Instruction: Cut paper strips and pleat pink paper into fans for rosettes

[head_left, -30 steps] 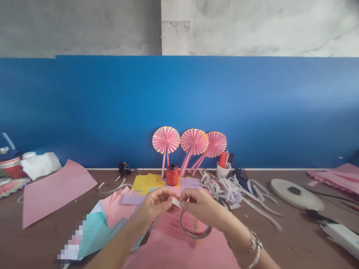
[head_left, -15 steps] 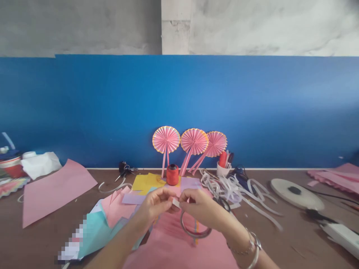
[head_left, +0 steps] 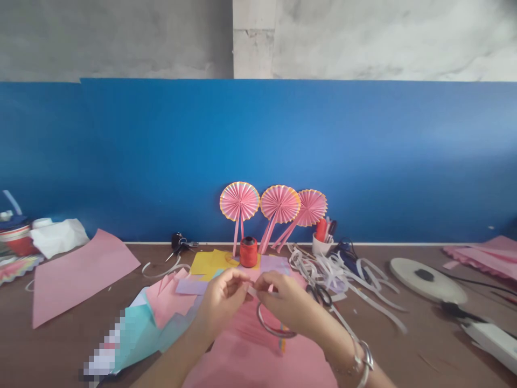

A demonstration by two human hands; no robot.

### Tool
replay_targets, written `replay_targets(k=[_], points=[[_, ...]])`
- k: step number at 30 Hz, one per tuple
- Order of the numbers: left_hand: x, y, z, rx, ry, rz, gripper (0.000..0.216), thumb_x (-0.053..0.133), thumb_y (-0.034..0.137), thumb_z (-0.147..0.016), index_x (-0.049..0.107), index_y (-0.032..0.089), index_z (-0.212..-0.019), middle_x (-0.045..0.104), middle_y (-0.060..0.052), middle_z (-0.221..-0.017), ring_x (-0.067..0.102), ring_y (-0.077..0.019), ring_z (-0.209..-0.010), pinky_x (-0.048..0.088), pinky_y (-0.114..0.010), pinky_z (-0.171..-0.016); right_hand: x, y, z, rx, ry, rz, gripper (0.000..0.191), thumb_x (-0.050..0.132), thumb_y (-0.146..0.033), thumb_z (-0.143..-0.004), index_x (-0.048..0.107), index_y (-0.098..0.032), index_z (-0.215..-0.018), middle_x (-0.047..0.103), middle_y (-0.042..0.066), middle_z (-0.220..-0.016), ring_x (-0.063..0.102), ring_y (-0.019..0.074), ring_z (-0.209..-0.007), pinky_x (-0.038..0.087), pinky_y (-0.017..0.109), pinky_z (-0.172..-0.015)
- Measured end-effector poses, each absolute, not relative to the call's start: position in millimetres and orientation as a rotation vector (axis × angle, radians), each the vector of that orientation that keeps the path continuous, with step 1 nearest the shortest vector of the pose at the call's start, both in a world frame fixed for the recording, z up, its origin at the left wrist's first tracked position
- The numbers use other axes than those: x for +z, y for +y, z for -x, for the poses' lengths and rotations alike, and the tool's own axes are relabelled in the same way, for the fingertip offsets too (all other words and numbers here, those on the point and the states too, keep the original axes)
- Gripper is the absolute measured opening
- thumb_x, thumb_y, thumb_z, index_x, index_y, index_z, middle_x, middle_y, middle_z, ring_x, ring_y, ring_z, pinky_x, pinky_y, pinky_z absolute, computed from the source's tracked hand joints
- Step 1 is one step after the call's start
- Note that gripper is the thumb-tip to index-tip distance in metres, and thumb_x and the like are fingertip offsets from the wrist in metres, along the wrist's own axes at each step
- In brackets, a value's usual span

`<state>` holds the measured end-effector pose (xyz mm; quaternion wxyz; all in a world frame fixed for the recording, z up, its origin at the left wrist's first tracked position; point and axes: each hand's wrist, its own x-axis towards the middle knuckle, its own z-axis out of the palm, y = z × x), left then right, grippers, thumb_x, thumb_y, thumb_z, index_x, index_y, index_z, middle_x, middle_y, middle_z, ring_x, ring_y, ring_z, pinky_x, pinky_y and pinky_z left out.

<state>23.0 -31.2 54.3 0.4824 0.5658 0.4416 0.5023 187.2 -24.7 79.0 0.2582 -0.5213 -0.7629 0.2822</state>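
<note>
My left hand (head_left: 226, 297) is closed in a pinch at one end of a short white strip (head_left: 251, 291), which looks like tape. At the strip's other end, the thumb and fingers of my right hand (head_left: 280, 297) are pinched together. A thin ring (head_left: 266, 326), looking like a nearly used-up tape roll, hangs below my right hand; how it is held is hidden. Pink paper (head_left: 258, 358) lies beneath both hands, with a narrow yellow-and-blue edged piece (head_left: 282, 345) on it. Black-handled scissors (head_left: 321, 295) lie just right of my right hand.
Pink pleated paper fans (head_left: 239, 201) lean on the blue partition (head_left: 161, 151) behind a red thread spool (head_left: 248, 252). White strips (head_left: 329, 272) are heaped at the right, near a pen cup (head_left: 322, 246) and a glue gun (head_left: 495, 339). Coloured paper (head_left: 141, 334) lies left.
My right hand has shifted slightly left, and the ring below it has swung a little left and up. Less of the white strip shows between my fingers.
</note>
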Motion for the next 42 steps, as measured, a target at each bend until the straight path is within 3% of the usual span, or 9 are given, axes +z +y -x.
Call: replay_targets(k=[4, 8, 13, 17, 20, 24, 31, 37, 42], points=[[55.2, -33.9, -23.9, 1.343, 1.185, -1.478, 0.018, 0.058, 0.037, -0.080, 0.059, 0.019, -0.083, 0.070, -0.002, -0.072, 0.068, -0.0172, -0.063, 0.052, -0.026, -0.059, 77.9, -27.8, -188.8, 0.695, -2.086, 1.385, 0.034, 0.046, -0.016, -0.080, 0.067, -0.026, -0.104, 0.071, 0.003, -0.092, 0.065, 0.0172, -0.081, 0.042, 0.024, -0.069], [58.1, -37.2, -24.6, 1.409, 1.286, -1.491, 0.021, 0.056, 0.041, -0.082, 0.060, 0.020, -0.085, 0.069, -0.001, -0.065, 0.065, -0.0170, -0.057, 0.051, -0.026, -0.056, 81.8, -33.8, -187.9, 0.567, -2.160, 1.401, 0.040, 0.043, -0.015, -0.082, 0.062, -0.026, -0.116, 0.072, 0.006, -0.096, 0.066, 0.0198, -0.086, 0.042, 0.025, -0.069], [59.3, -34.8, -18.0, 1.479, 1.334, -1.597, 0.018, 0.055, 0.037, -0.083, 0.062, 0.021, -0.086, 0.071, -0.003, -0.080, 0.068, -0.0202, -0.077, 0.052, -0.026, -0.066, 76.9, -40.6, -183.6, 0.382, -2.311, 1.419, 0.043, 0.033, -0.020, -0.091, 0.046, -0.026, -0.132, 0.070, 0.004, -0.076, 0.064, 0.0191, -0.068, 0.033, 0.024, -0.055], [60.9, -35.3, -17.2, 1.501, 1.346, -1.579, 0.019, 0.053, 0.036, -0.084, 0.062, 0.021, -0.090, 0.071, -0.004, -0.081, 0.068, -0.0197, -0.075, 0.052, -0.026, -0.065, 70.1, -39.1, -186.0, 0.219, -2.291, 1.533, 0.050, 0.030, -0.016, -0.090, 0.034, -0.018, -0.140, 0.064, 0.002, -0.064, 0.057, 0.0172, -0.054, 0.026, 0.025, -0.050], [62.9, -37.8, -19.9, 1.494, 1.371, -1.547, 0.020, 0.053, 0.036, -0.083, 0.062, 0.020, -0.089, 0.071, -0.003, -0.079, 0.068, -0.0195, -0.072, 0.051, -0.025, -0.060, 72.7, -36.1, -190.7, 0.232, -2.217, 1.602, 0.044, 0.032, -0.016, -0.087, 0.044, -0.018, -0.130, 0.062, 0.001, -0.061, 0.057, 0.0174, -0.054, 0.025, 0.025, -0.050], [65.1, -36.3, -17.8, 1.481, 1.385, -1.450, 0.022, 0.052, 0.038, -0.082, 0.061, 0.020, -0.092, 0.071, -0.002, -0.074, 0.065, -0.0174, -0.058, 0.048, -0.023, -0.049, 84.9, -36.8, -194.1, 0.313, -2.090, 1.526, 0.033, 0.035, -0.019, -0.085, 0.051, -0.022, -0.114, 0.063, 0.000, -0.070, 0.061, 0.0178, -0.067, 0.035, 0.024, -0.058], [61.9, -28.4, -8.2, 1.598, 1.380, -1.508, 0.019, 0.057, 0.034, -0.078, 0.063, 0.020, -0.089, 0.072, -0.003, -0.080, 0.069, -0.0222, -0.080, 0.053, -0.028, -0.066, 86.7, -33.7, -195.2, 0.150, -1.989, 1.479, 0.026, 0.037, -0.016, -0.082, 0.055, -0.020, -0.101, 0.068, 0.007, -0.092, 0.065, 0.0201, -0.082, 0.042, 0.028, -0.069], [58.2, -30.0, -10.5, 1.579, 1.286, -1.500, 0.018, 0.059, 0.033, -0.079, 0.062, 0.020, -0.092, 0.073, -0.004, -0.083, 0.069, -0.0216, -0.082, 0.053, -0.030, -0.073, 77.6, -22.6, -197.2, 0.015, -1.943, 1.528, 0.022, 0.039, -0.014, -0.080, 0.055, -0.020, -0.093, 0.068, 0.007, -0.084, 0.064, 0.0208, -0.077, 0.041, 0.028, -0.066], [60.2, -32.1, -11.6, 1.527, 1.237, -1.472, 0.018, 0.058, 0.033, -0.079, 0.060, 0.020, -0.092, 0.072, -0.003, -0.079, 0.068, -0.0210, -0.081, 0.053, -0.028, -0.070, 76.1, -18.3, -199.9, 0.023, -1.940, 1.541, 0.020, 0.040, -0.014, -0.080, 0.055, -0.020, -0.092, 0.067, 0.006, -0.083, 0.063, 0.0199, -0.076, 0.039, 0.026, -0.063]])
